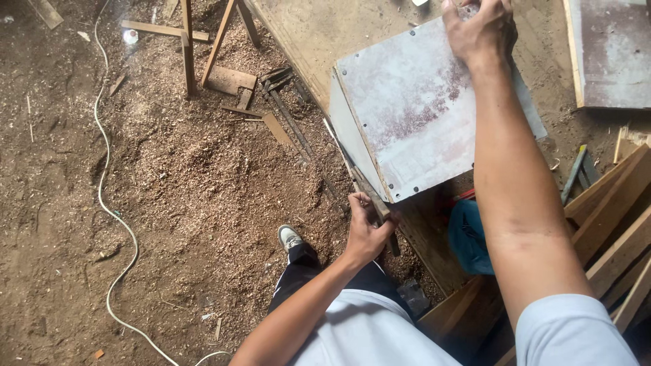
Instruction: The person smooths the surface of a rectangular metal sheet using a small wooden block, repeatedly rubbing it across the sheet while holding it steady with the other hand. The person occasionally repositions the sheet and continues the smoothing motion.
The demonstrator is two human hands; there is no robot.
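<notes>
Grey-white laminate: one square panel [417,108], worn with reddish patches, small fasteners at its corners, lying tilted on a brown workbench [319,34] at about one o'clock in the view, its lower edge overhanging the bench side. Right hand [478,30], at twelve to one o'clock, fingers curled down over the panel's far corner, pressing or gripping it; arm stretched straight across the panel. Left hand [366,230], near centre at about six o'clock of the panel, closed around a thin wooden strip [359,179] that runs along the panel's left lower edge; whether strip and panel touch all along cannot be told. Sawdust floor [169,203] at nine o'clock, crossed by a white cable [108,203]. Wooden trestle legs [190,47] and offcuts at eleven o'clock. Person's shoe [289,237] just left of the left hand. Blue bag [468,237] below the panel. Stacked timber planks [617,217] at four o'clock. Second pale board [610,51] at two o'clock.
</notes>
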